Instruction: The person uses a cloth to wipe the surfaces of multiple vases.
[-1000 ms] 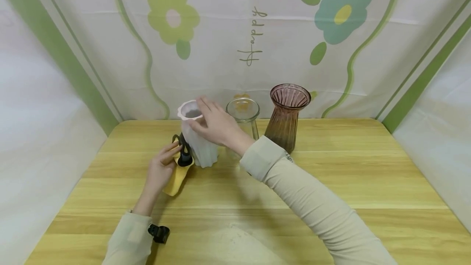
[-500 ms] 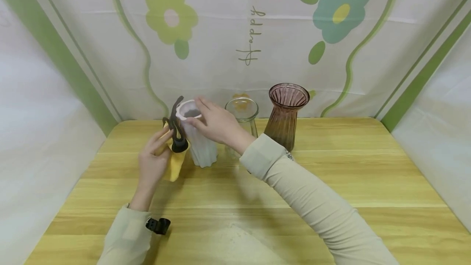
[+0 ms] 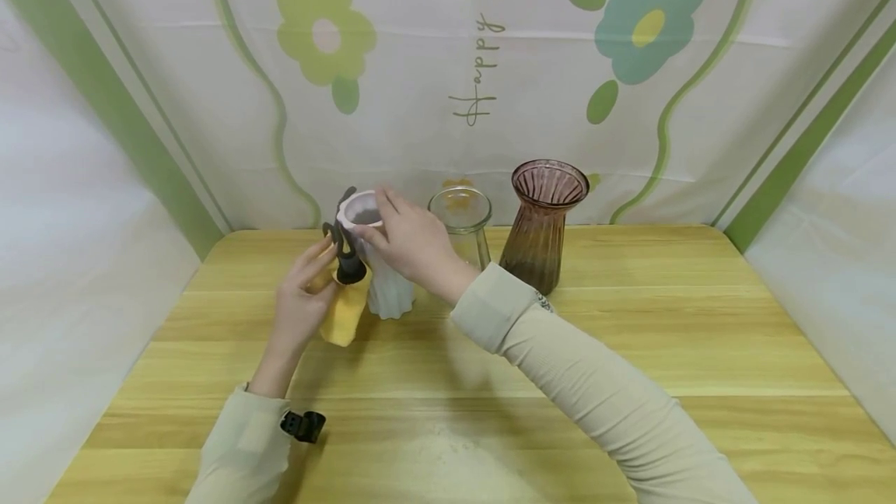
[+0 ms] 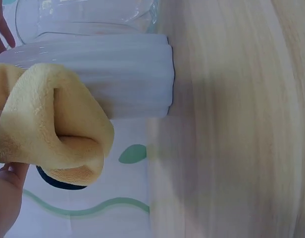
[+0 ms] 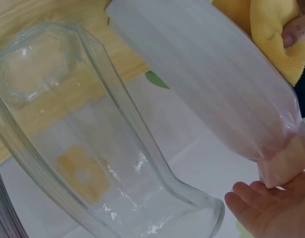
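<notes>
On the left, the left hand [image 3: 299, 309] pinches a yellow cloth [image 3: 344, 319] together with a black brush-like tool [image 3: 346, 253], its thumb and fingers closed around them. The cloth hangs down beside the white vase [image 3: 381, 274] and touches its ribbed side (the left wrist view shows the folded cloth [image 4: 48, 124] lying against the vase wall [image 4: 127, 74]). The white vase stands upright on the wooden surface [image 3: 630, 333], near its back edge. The right hand [image 3: 413, 239] holds this vase at the rim, the fingers curled around the top. Just right of it stands a clear glass vase [image 3: 463, 228], very near the white one; I cannot tell whether they touch. Further right, a little apart, stands a brown ribbed glass vase [image 3: 542, 228].
</notes>
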Demonstrator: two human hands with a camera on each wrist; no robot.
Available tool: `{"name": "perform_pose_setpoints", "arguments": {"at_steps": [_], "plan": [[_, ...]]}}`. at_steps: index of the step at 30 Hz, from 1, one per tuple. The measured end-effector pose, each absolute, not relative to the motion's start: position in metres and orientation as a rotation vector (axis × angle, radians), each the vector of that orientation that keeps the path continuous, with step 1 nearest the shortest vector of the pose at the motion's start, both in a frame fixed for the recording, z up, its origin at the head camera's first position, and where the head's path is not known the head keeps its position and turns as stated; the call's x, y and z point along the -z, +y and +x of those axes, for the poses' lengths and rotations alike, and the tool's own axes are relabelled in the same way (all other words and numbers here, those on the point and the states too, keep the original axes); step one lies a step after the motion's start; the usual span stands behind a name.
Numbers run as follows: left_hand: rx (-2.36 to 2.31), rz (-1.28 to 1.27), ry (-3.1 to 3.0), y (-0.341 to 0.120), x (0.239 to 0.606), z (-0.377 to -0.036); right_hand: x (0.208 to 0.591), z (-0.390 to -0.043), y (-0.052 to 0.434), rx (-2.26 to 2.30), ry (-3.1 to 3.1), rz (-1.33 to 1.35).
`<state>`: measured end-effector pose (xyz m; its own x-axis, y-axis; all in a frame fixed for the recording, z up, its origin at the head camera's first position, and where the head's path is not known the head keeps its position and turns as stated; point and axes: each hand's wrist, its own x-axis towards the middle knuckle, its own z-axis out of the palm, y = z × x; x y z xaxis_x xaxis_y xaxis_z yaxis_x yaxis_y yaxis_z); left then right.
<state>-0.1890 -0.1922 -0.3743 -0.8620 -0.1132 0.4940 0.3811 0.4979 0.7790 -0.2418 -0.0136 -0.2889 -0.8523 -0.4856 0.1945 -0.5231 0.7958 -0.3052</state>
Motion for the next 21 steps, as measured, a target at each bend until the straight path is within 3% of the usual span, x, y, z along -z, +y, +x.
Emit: {"name": "perform_pose_setpoints", "arguments": {"at_steps": [21], "plan": [[1.136,-0.264,-2.587,-0.208,0.413,-0.185,0.289,-0.246,-0.009,-0.595,-2.867,0.882]]}}
